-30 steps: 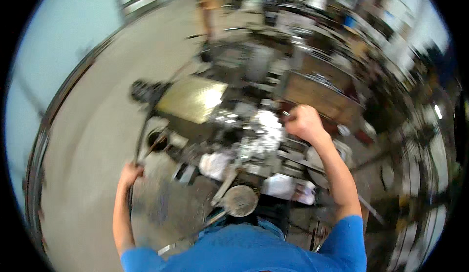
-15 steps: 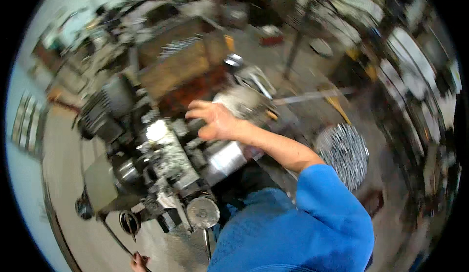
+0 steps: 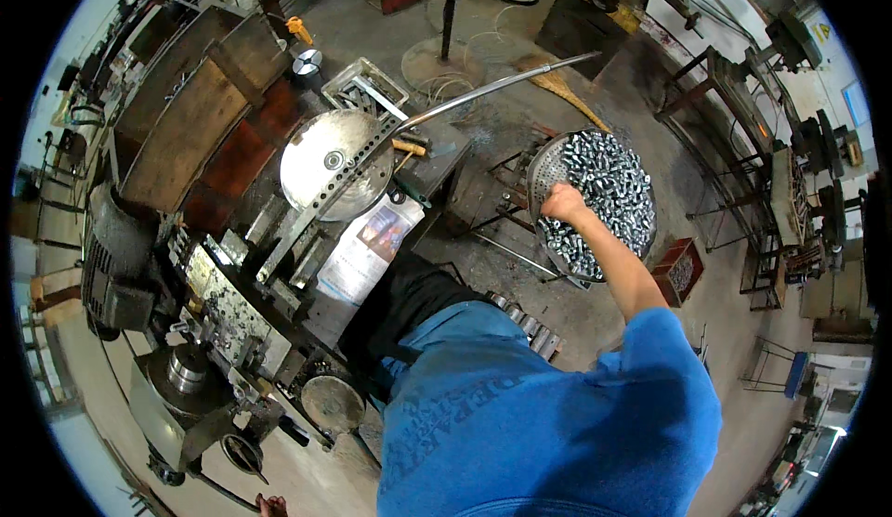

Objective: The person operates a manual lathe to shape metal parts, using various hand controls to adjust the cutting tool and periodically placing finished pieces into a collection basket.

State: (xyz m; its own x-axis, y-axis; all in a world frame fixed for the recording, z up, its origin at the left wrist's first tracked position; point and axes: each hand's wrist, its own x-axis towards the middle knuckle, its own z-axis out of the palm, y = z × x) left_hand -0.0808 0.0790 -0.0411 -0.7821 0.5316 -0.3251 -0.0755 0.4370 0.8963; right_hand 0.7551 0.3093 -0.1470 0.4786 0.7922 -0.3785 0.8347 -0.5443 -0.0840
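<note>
My right hand (image 3: pixel 564 203) is at the left side of a round perforated metal basket (image 3: pixel 544 170), at the edge of a heap of small shiny cylindrical metal parts (image 3: pixel 606 187). Its fingers are curled together, and what they hold, if anything, is hidden. My left hand (image 3: pixel 271 506) shows only partly at the bottom edge, fingers curled at the end of a long dark machine lever (image 3: pixel 226 492). A lathe-like machine with a metal chuck (image 3: pixel 189 368) and a chip-covered slide (image 3: pixel 228 308) stands to my left.
A round metal disc (image 3: pixel 321 159) with a perforated bar (image 3: pixel 346 178) across it lies ahead, beside a printed paper (image 3: pixel 367 252). A broom (image 3: pixel 567 90) lies beyond the basket. A red bin (image 3: pixel 678 272) sits to its right. Machines line the right side.
My right hand has moved from open above the machine, rightward to the basket, and its fingers have closed. The view has turned right. My left hand stays by the lever.
</note>
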